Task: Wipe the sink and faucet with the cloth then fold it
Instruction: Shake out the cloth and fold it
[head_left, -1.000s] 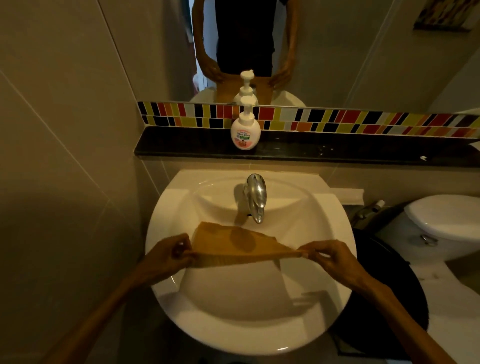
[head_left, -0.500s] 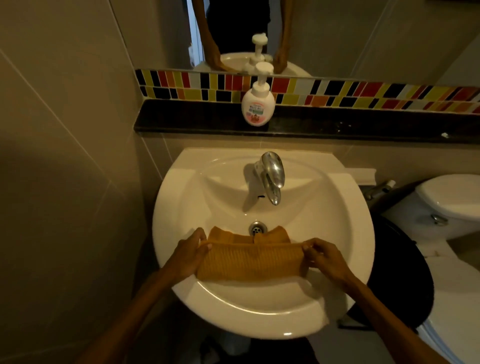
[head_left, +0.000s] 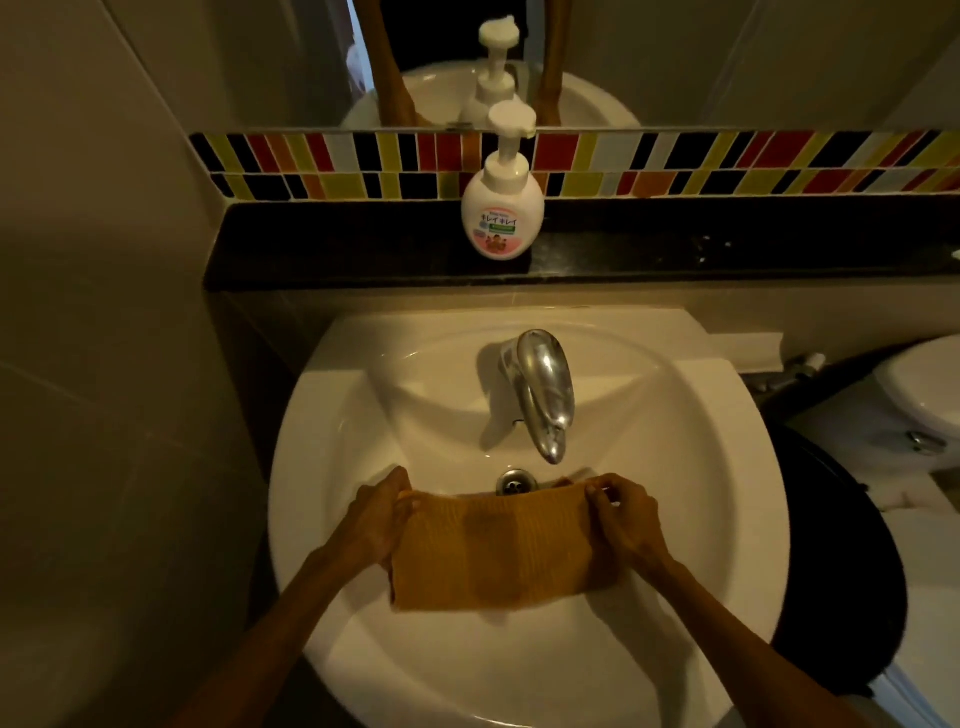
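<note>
An orange-brown cloth (head_left: 493, 551) lies folded into a flat rectangle in the front half of the round white sink (head_left: 332, 452). My left hand (head_left: 376, 517) grips its left edge and my right hand (head_left: 623, 514) pinches its upper right corner. The chrome faucet (head_left: 545, 389) arches over the basin behind the cloth. The drain (head_left: 516, 481) shows just past the cloth's far edge.
A white pump soap bottle (head_left: 503, 208) stands on the dark ledge (head_left: 311, 244) behind the sink, under a coloured tile strip and a mirror. A white toilet (head_left: 919, 395) and a black round bin (head_left: 841, 561) sit to the right. A tiled wall closes the left side.
The cloth was stretched in the air between both hands, then lowered into the basin and folded over into a wider flat rectangle. The camera has moved closer to the sink.
</note>
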